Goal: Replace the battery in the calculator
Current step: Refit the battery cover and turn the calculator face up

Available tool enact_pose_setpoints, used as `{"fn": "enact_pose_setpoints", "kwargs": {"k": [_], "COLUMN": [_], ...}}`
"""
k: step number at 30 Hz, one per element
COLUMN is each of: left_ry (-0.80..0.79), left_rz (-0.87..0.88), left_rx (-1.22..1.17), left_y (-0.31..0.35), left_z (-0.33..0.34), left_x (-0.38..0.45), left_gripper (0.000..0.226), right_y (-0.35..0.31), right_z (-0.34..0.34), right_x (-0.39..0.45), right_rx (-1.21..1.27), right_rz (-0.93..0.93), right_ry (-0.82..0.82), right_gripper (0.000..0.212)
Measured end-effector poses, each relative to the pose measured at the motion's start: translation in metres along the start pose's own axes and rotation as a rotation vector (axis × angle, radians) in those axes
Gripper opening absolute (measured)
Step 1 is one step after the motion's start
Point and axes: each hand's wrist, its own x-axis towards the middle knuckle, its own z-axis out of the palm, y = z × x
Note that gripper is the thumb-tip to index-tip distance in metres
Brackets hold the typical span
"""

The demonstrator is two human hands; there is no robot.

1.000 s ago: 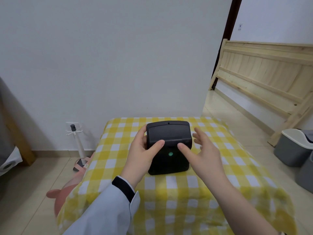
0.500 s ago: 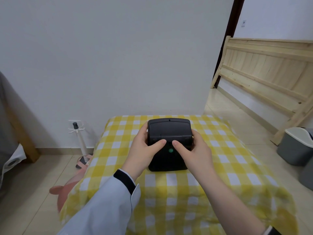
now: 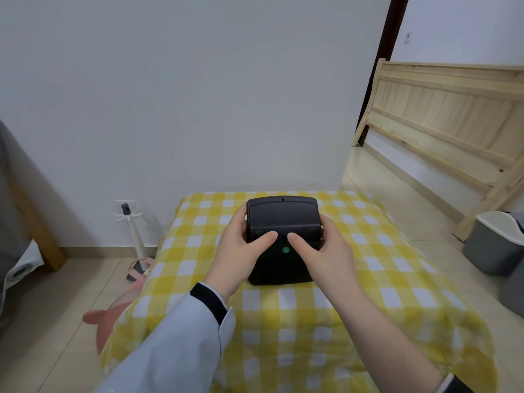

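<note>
The black calculator [image 3: 283,217] lies with its back side up on the yellow-and-white checked cloth [image 3: 368,279], a small green dot showing on its lower half. My left hand [image 3: 241,251] grips its left side, thumb pressed on the back near the middle. My right hand [image 3: 323,251] holds the right side, its thumb beside the left thumb just above the green dot. No loose battery is visible.
The cloth covers a low table against a white wall. A white stand [image 3: 133,231] and a pink toy [image 3: 105,321] sit on the floor at left. Grey bins [image 3: 493,242] and a wooden bed frame [image 3: 442,120] are at right.
My right hand closed in from open beside the calculator to gripping its right side, thumb now on the back. Both thumbs moved together near the middle.
</note>
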Motion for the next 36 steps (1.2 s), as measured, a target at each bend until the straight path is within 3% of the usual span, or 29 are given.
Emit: {"fn": "enact_pose_setpoints", "kwargs": {"k": [3,7,11,14,20,28,33,36], "left_ry": [0.010,0.028,0.012,-0.052,-0.137,-0.056,-0.020,-0.017], "left_rz": [0.007,0.014,-0.044,-0.106,-0.122,-0.264,-0.437,-0.492], "left_rx": [0.017,0.032,-0.020,-0.077,-0.016,-0.021,-0.195,-0.367], "left_y": [0.001,0.004,0.013,0.024,0.037,0.033,0.023,0.021], "left_z": [0.001,0.006,0.012,0.017,0.029,0.034,0.037,0.040], "left_x": [0.000,0.001,0.000,0.001,0.001,-0.002,-0.007,-0.005], "left_gripper": [0.044,0.041,0.030,0.034,0.038,0.047,0.062,0.067], "right_y": [-0.003,-0.005,-0.010,-0.015,-0.015,-0.022,-0.029,-0.027], "right_z": [0.003,0.013,0.021,0.025,0.019,-0.004,-0.015,-0.018], "right_x": [-0.009,-0.030,-0.032,-0.026,-0.017,-0.012,-0.005,-0.003], "right_rx": [-0.090,-0.201,-0.217,-0.178,-0.033,0.426,1.144,1.383], "right_rz": [-0.054,-0.183,-0.129,-0.074,0.008,0.033,0.300,0.399], "right_ry": [0.059,0.115,0.088,0.105,0.138,-0.007,-0.283,-0.394], "right_gripper": [0.078,0.087,0.105,0.117,0.116,0.104,0.082,0.060]}}
